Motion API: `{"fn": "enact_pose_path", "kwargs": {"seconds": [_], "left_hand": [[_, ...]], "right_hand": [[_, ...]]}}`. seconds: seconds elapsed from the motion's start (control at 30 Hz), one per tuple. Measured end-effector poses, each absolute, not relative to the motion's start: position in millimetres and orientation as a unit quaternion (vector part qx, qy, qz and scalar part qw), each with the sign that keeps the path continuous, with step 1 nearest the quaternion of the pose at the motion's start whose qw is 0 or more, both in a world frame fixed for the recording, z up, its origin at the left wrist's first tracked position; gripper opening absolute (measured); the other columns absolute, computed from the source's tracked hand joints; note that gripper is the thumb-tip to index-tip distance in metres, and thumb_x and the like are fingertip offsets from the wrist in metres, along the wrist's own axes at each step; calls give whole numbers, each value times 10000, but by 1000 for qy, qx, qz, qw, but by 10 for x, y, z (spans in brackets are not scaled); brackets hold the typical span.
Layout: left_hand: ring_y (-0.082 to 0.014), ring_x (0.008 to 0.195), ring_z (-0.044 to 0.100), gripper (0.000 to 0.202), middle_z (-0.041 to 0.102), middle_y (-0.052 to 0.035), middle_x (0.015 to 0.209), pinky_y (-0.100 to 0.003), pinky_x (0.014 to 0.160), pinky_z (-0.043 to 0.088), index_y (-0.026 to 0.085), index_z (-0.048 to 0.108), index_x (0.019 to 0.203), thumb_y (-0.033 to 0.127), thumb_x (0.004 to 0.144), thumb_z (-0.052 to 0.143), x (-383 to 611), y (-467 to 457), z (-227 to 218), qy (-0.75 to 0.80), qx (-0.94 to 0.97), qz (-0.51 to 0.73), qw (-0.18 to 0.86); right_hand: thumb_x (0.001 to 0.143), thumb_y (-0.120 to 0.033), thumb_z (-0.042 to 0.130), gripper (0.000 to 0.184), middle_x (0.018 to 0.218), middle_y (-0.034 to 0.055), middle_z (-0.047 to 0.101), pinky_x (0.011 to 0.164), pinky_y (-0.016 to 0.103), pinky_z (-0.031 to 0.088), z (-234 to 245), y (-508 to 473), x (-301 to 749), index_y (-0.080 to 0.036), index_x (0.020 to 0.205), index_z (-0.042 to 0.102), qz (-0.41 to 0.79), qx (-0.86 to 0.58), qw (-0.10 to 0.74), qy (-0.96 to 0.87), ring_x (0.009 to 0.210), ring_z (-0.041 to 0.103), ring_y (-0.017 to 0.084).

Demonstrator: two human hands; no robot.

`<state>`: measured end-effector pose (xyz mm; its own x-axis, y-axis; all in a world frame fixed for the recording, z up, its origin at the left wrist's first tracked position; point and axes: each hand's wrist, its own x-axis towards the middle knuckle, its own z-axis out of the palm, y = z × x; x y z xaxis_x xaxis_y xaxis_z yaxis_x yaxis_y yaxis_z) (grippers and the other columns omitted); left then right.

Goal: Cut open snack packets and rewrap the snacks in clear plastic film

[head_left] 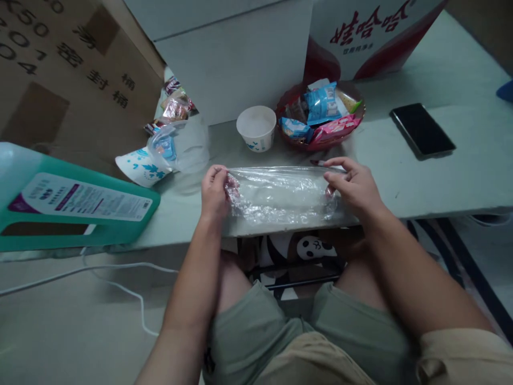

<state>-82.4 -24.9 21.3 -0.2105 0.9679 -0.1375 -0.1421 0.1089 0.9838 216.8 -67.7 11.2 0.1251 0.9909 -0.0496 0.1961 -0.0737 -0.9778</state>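
Note:
A clear plastic bag (280, 195) lies stretched flat on the pale table (441, 171) near its front edge. My left hand (214, 190) pinches the bag's left end with closed fingers. At the right end, my right hand (355, 184) grips the bag between thumb and fingers. The bag looks crinkled and see-through; I cannot make out anything inside it.
Behind the bag stand a white paper cup (256, 127) and a red bowl (320, 115) of wrapped snacks. A black phone (422, 129) lies at the right. A teal jug (72, 211) lies at the left, beside a tipped cup (138, 167) and another plastic bag (180, 144). White boxes (232, 59) stand behind.

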Motion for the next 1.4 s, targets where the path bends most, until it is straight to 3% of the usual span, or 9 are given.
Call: {"fn": "enact_pose_path", "kwargs": {"seconds": [0.17,0.3,0.43,0.53,0.67,0.8,0.97,1.17,1.4], "left_hand": [[-75,333,401,35,573,47,496,-182,316,174,212,569,822,204,839,599,-833,-36,151,600,329,463,564],[-80,340,444,100,675,-4,595,-180,330,128,218,586,855,290,831,651,-814,-19,171,550,352,412,636],[-131,350,520,210,719,-52,643,-186,336,109,229,580,914,395,815,662,-715,-129,197,497,385,346,696],[-173,379,572,292,726,-69,654,-197,338,137,231,572,967,462,803,643,-628,-201,192,453,421,280,735],[-148,480,597,341,713,-49,744,-216,397,314,230,569,1024,486,806,627,-608,-158,103,464,455,291,702],[-146,800,660,318,650,-41,964,-244,634,503,238,537,999,444,803,680,-615,-152,-39,559,520,487,423],[-303,1279,536,680,539,-109,1330,-425,1016,510,243,599,1150,359,553,902,-435,-392,-150,508,710,426,235],[-150,800,641,82,642,-22,831,-276,720,530,203,598,822,221,793,673,-457,-206,-123,566,560,479,370],[-237,1045,709,562,711,-82,1073,-323,860,571,237,598,1021,580,654,848,-607,-206,-56,457,285,511,670]], "right_hand": [[676,-304,750,376,862,55,751,750,427,587,-21,-485,2407,-218,1037,685,320,-666,433,-516,785,713,245],[763,-259,645,328,1169,98,722,1036,528,519,27,-521,2419,-247,1088,685,162,-652,489,-556,1144,672,308],[780,-351,709,480,1313,87,686,1131,502,463,146,-578,2129,-273,1246,624,282,-523,445,-670,1256,629,304],[702,-420,796,690,1291,117,703,1030,463,512,187,-539,1889,-234,1331,583,400,-462,339,-715,1167,664,298],[791,-415,658,279,745,34,701,672,309,465,161,-471,1722,-173,923,699,490,-437,204,-726,667,609,165],[784,-402,594,231,609,6,609,595,280,362,74,-471,1687,-184,721,635,435,-536,289,-663,590,506,137],[764,-425,611,239,575,2,583,587,282,355,-7,-483,1674,-204,674,599,409,-595,350,-596,584,502,145],[756,-437,637,249,651,13,627,589,284,372,-24,-482,1688,-197,691,623,444,-574,385,-570,589,488,128],[757,-494,703,338,840,20,731,426,264,314,-12,-538,1644,-237,742,483,564,-533,446,-446,449,404,79]]}}
